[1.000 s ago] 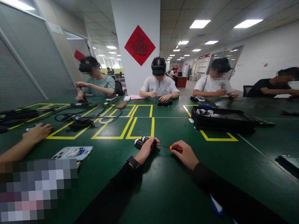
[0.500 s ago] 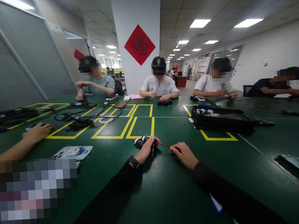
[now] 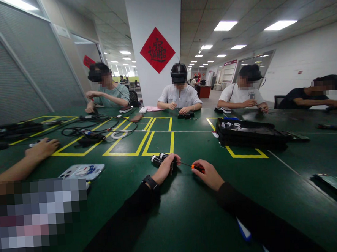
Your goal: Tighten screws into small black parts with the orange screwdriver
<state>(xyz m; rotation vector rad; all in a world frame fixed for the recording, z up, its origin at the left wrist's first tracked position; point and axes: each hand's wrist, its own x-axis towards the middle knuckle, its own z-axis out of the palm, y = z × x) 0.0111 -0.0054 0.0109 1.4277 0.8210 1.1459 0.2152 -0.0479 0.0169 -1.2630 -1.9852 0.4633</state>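
Clamps a black object [image 3: 156,161] with white bands in the left hand [image 3: 164,169], just below the middle of the view over a green tabletop [image 3: 174,224]. Grips the handle of an orange-and-black screwdriver [image 3: 198,168] in the right hand [image 3: 209,174], at 3 o'clock from the left and apart from it. Points the thin shaft [image 3: 186,164] toward 9 o'clock, bridging the gap to the left hand and the black object; too small and dark at the tip to tell whether touching. Wears a dark watch [image 3: 150,183] on the left wrist.

Seen from the hands, looks onto yellow tape outlines [image 3: 173,143] at 11 o'clock, tangled black cables [image 3: 92,138] at 10, a phone-like item [image 3: 85,171] with a cartoon print at 9, and, just beyond, a neighbour's hand [image 3: 42,148]. Faces stacked black trays [image 3: 249,137] at 2 and partly covers a blue-and-white item [image 3: 244,231] with the right sleeve [image 3: 247,208] between 4 and 5.

Shares the tabletop with a co-worker in a white shirt [image 3: 179,95] at 12 o'clock, before a pillar [image 3: 154,9] bearing a red diamond-shaped sign [image 3: 157,50], and another in green [image 3: 116,95] at 10.
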